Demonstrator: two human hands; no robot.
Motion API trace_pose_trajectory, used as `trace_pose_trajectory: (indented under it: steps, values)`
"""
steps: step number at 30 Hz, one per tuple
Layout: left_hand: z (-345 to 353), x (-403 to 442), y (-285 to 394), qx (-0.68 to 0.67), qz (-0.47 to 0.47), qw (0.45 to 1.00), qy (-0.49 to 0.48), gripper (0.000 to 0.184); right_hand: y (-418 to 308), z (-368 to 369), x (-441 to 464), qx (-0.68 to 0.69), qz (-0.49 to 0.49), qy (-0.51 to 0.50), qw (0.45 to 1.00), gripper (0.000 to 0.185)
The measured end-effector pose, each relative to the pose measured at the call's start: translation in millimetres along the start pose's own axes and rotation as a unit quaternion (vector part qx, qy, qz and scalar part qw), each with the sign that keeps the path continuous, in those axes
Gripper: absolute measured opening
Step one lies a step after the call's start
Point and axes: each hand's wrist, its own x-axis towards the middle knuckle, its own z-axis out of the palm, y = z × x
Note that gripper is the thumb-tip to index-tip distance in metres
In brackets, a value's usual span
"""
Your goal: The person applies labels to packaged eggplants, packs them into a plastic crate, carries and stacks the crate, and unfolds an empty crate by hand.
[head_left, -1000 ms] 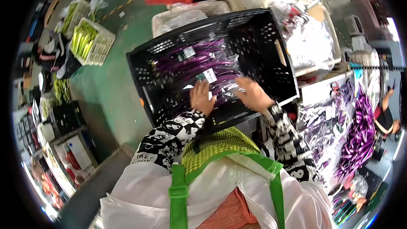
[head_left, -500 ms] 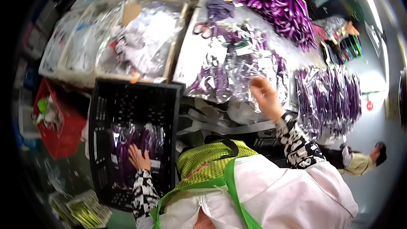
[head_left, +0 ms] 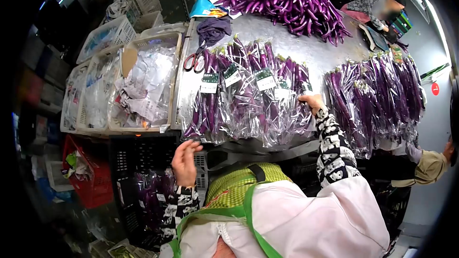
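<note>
The person's hands are well apart. The right hand [head_left: 312, 102], right of the frame's centre, touches the bagged eggplants [head_left: 248, 96] at the right end of their row; whether its fingers are clamped on a bag cannot be told. The left hand [head_left: 184, 163], lower and left of centre, is raised just in front of the desk [head_left: 330, 59], its fingers loosely bent and apparently holding nothing. Both forearms wear black-and-white patterned sleeves [head_left: 334, 148].

The row of bagged eggplants occupies the middle of the frame, side by side along the near part of the metal desk; several clear bags bear white-and-green labels [head_left: 266, 80]. At the row's upper left lie red-handled scissors [head_left: 193, 63], a dark cloth [head_left: 213, 31] and a blue packet [head_left: 208, 6]. A heap of loose eggplants [head_left: 291, 4] spreads across the upper centre. A second group of bagged eggplants [head_left: 375, 98] lies closely packed at the right.

At lower left, beside the left hand, a black crate [head_left: 125, 162] contains further bags of eggplants [head_left: 151, 199]. Farther left is a red basket [head_left: 103, 188]; above it, pale tubs [head_left: 175, 79] hold clear plastic. Other people are partly visible at the right edge [head_left: 429, 166] and upper right [head_left: 366, 5].
</note>
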Motion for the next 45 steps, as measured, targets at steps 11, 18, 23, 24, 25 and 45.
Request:
trace_pose_trajectory:
  steps: [11,18,23,24,25,45]
  values:
    - [115,65,48,-0.362,-0.283,0.850,-0.258,0.044,-117,-6,-163,-0.151,-0.399,-0.059,0.903,0.020]
    - [110,78,61,-0.508,-0.201,0.824,-0.151,0.055,-128,131,-233,-0.182,-0.442,-0.324,0.816,0.040]
    - [45,55,55,-0.533,-0.167,0.826,-0.076,0.048,-125,194,-80,-0.236,-0.543,-0.092,0.800,0.081]
    - [36,48,61,-0.509,-0.123,0.850,-0.061,0.049,-119,204,-53,-0.282,-0.537,-0.077,0.791,0.086]
    - [30,47,45,-0.460,-0.105,0.881,-0.042,0.052,-112,214,-27,-0.329,-0.530,-0.062,0.780,0.090]
    - [34,44,4,-0.598,-0.192,0.754,-0.193,0.034,-104,202,-194,-0.185,-0.343,-0.373,0.842,0.065]
